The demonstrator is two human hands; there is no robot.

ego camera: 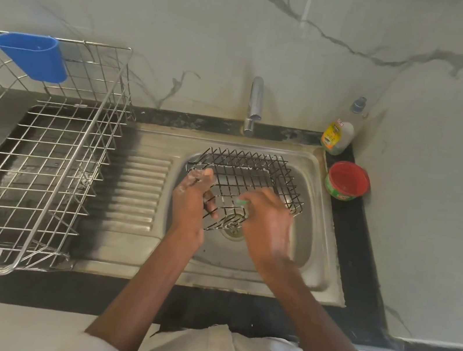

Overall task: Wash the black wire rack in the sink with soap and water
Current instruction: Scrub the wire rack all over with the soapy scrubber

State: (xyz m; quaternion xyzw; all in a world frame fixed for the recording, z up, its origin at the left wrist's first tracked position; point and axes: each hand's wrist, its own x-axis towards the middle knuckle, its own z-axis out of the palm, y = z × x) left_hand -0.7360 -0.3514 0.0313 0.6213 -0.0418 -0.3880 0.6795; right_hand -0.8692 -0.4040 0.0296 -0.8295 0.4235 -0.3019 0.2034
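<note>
Your counter (361, 273) is dark and runs along a pale marble-look wall. Set into it is the steel sink (320, 221), with a ribbed drainboard (139, 190) on its left side. Left of that sits a large silver dish rack (36, 161), with a blue plastic holder (34, 55) hooked on its rear rim.

The black wire rack (254, 176) is inside the sink basin, tilted, its near end raised over the drain (234, 231) and its far edge toward the tap (254, 104). White suds show on some of its wires near the left corner.

Your left hand (192, 199) grips the rack's left near edge, fingers curled round the wires, with foam on the knuckles. Your right hand (268, 224) is over the rack's near right part, motion-blurred; its fingers are bent around a small green scrubber (242, 202) that shows just at the fingertips and touches the wires. How tightly they close cannot be told through the blur.

At the right rear corner of the counter stands a soap bottle (338, 135) with a yellow label. Just in front of it is a round tub (348, 181), red inside with a green wall.
</note>
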